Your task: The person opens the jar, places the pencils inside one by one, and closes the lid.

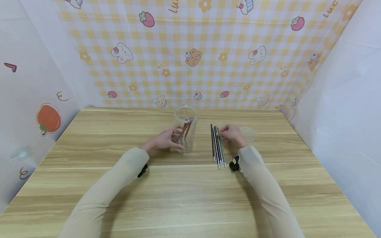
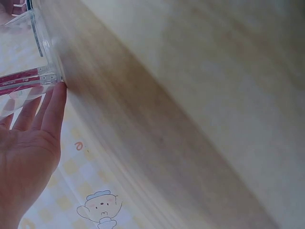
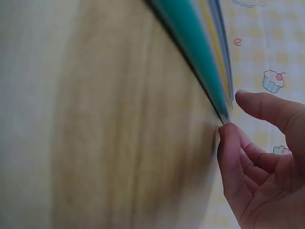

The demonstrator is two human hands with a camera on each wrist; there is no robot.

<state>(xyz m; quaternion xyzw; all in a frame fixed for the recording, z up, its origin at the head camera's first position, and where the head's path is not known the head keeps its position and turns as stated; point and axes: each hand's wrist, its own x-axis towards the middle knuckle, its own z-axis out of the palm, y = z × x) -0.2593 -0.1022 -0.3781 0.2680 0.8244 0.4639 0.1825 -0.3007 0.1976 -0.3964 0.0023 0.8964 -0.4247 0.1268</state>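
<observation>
A tall clear plastic jar [image 1: 191, 132] stands upright on the table, with several reddish pencils [image 1: 186, 127] leaning inside it. My left hand [image 1: 163, 139] holds the jar by its left side, thumb in front and fingers behind. The left wrist view has those fingers [image 2: 53, 112] against the clear wall beside the red pencils [image 2: 21, 80]. To the jar's right lie several pencils [image 1: 216, 147], black, blue and green-toned, roughly side by side. At their far ends is my right hand [image 1: 232, 134]; its thumb and index finger [image 3: 229, 143] stand apart around the pencil tips [image 3: 224, 112], the index finger touching them.
A round clear lid [image 1: 247, 134] lies flat on the wooden table [image 1: 178, 198], just beyond my right hand. Behind the table hangs a yellow checked cloth [image 1: 178, 79], and white sheets [image 1: 336, 82] stand at both sides.
</observation>
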